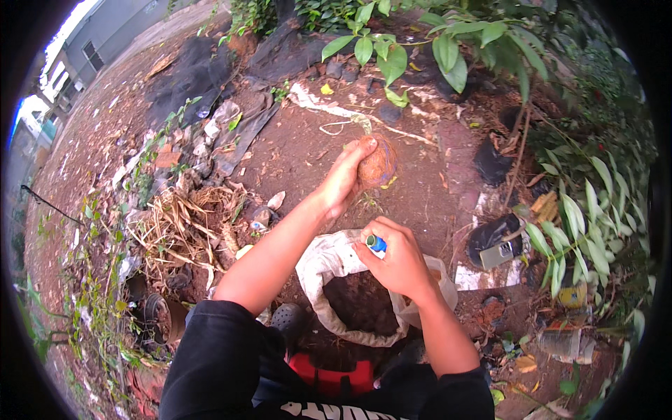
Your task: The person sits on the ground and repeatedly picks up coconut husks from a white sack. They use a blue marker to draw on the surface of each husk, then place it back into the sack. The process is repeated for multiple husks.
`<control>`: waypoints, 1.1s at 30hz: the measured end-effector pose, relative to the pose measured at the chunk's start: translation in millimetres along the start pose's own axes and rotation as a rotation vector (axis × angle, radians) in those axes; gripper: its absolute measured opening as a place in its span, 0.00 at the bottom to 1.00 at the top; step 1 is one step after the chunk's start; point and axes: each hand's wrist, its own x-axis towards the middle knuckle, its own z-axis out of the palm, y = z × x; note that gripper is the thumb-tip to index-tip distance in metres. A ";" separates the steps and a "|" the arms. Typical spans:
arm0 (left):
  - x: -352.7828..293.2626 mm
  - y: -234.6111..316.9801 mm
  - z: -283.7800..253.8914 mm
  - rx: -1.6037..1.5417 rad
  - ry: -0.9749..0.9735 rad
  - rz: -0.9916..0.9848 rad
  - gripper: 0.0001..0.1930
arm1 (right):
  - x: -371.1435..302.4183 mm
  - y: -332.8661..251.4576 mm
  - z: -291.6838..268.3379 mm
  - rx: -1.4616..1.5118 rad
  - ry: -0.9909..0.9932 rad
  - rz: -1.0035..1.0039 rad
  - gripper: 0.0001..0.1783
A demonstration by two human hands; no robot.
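Observation:
My left hand is stretched forward, fingers wrapped round a round brown fibrous ball. Thin blue-purple strands show on the ball's side, and a pale green tuft sticks up at its top. Nearer to me, my right hand is closed around a small blue cylinder with a green end; most of it is hidden in the fist. Right below that hand stands a white sack with its rim rolled down. Dark soil shows inside it.
A red seat is under me, with a dark clog beside it. Dry straw lies at left. At right are a black pouch, a small metallic box and leafy branches. A pot stands lower left.

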 end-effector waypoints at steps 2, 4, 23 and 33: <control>-15.5 -0.1 7.5 0.030 0.017 0.016 0.26 | -14.4 -15.8 5.6 -0.061 0.013 -0.019 0.12; -18.5 5.1 12.9 0.077 0.013 0.039 0.26 | -17.9 -34.5 4.2 -0.130 0.016 -0.040 0.14; -189.9 -8.0 44.0 0.345 -0.146 0.056 0.27 | -94.4 -90.9 0.9 0.002 0.022 -0.118 0.15; -184.4 -23.8 43.3 0.733 -0.475 -0.344 0.34 | -109.8 -5.1 -11.2 0.921 0.198 0.470 0.11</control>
